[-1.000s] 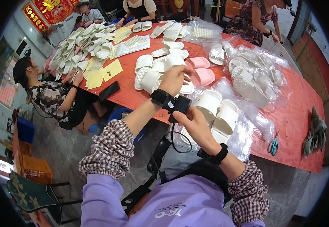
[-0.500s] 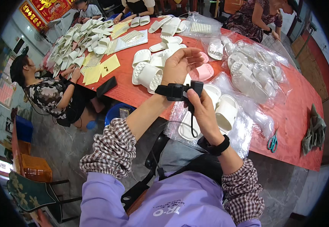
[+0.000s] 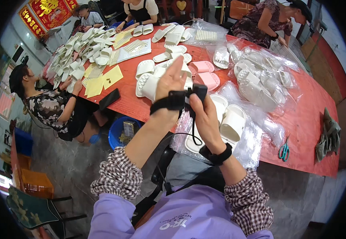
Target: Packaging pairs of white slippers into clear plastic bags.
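Observation:
My left hand (image 3: 170,83) is raised over the near table edge, its fingers stretched out and holding nothing. Around its wrist runs a black strap (image 3: 169,102) carrying a small black box-shaped device (image 3: 198,92). My right hand (image 3: 207,119) grips that device, thumb on the near side; the fingers behind it are partly hidden. A thin black cable hangs below. Beneath my right hand, white slippers (image 3: 233,122) lie on clear plastic bags (image 3: 249,145). Beyond my left hand are more white slippers (image 3: 146,84) and a pair of pink slippers (image 3: 204,78).
Bagged white slippers (image 3: 256,81) cover the red table's (image 3: 308,131) right part, near teal scissors (image 3: 284,151) and a grey cloth (image 3: 329,135). At left are a slipper pile (image 3: 87,46), yellow sheets (image 3: 112,77), a black phone (image 3: 109,99) and a blue bucket (image 3: 115,133). Several co-workers surround the table.
My left hand has turned, its fingers now straighter and pointing away from me. Both hands and the strapped device have shifted slightly left, with the view shifting too.

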